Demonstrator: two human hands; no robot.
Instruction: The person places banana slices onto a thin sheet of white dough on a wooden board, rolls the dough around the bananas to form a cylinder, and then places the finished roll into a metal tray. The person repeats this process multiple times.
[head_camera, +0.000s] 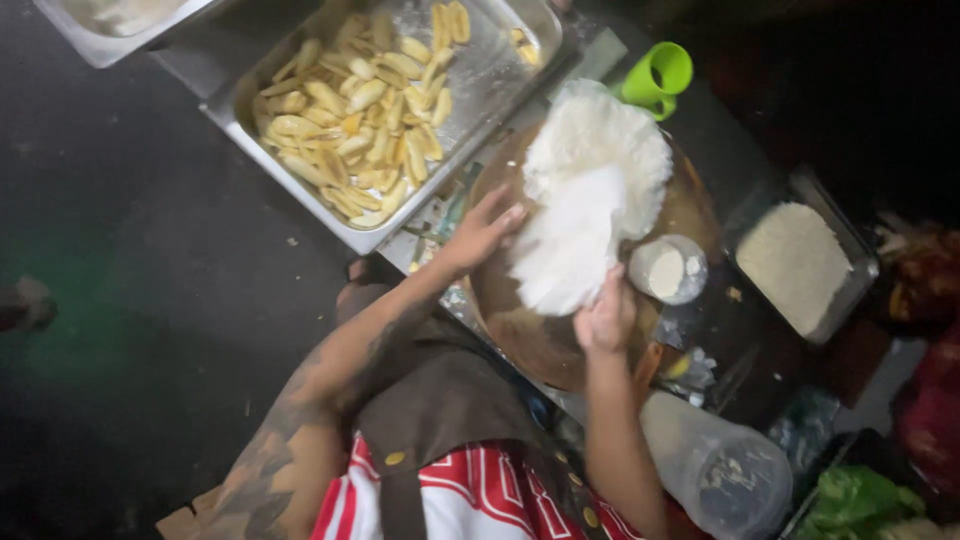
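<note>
My left hand (487, 228) lies flat with the fingers spread, its fingertips touching the left edge of the stack of thin white wrapper sheets (590, 190). My right hand (604, 318) is at the near edge of the same stack, fingers curled together; it seems to pinch the lowest sheet's edge, though I cannot tell for sure. The sheets lie fanned out on a round wooden board (540, 335) on the worktop (745, 320).

Just right of the sheets, on the board's edge, stands a small round bowl of white paste (668, 270). Beyond the board, to the upper left, a large metal tray (490, 75) holds sliced yellow banana pieces (355, 110). A green plastic cup (658, 78) lies on its side past the sheets. To the right sits a smaller metal tray of pale crumbs (797, 262). Near my right forearm lies a clear plastic container (722, 470), and leafy greens (858, 500) show at the lower right corner.
</note>
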